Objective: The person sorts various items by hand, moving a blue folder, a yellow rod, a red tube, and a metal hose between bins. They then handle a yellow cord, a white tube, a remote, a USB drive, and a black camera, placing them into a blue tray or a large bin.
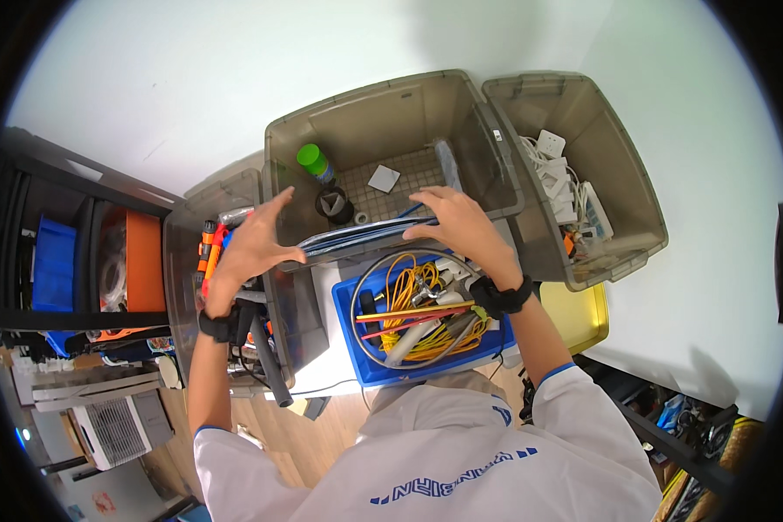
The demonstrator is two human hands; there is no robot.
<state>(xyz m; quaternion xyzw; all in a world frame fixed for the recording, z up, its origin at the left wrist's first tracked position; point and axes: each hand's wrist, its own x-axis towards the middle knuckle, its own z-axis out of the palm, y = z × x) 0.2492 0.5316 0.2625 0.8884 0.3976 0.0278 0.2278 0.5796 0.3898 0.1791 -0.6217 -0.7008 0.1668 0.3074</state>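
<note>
A bundle of thin flat sheets with blue edges (365, 233) lies along the near rim of the large grey plastic bin (374, 96). My left hand (254, 244) is spread at its left end, thumb tip at the bundle. My right hand (457, 228) is over its right part, fingers apart and thumb beside the bundle; a firm grip is not visible. Inside the bin are a green-capped spray can (315, 162), a black cylinder (333, 204), a white square (384, 178) and a translucent strip (446, 163).
A blue tray (383, 375) of yellow cords and tubes sits below. Side bins hold tools (207, 244) and white power strips (561, 191). A black shelf (78, 322) stands left, a yellow lid (583, 322) right, a white appliance (117, 431) lower left.
</note>
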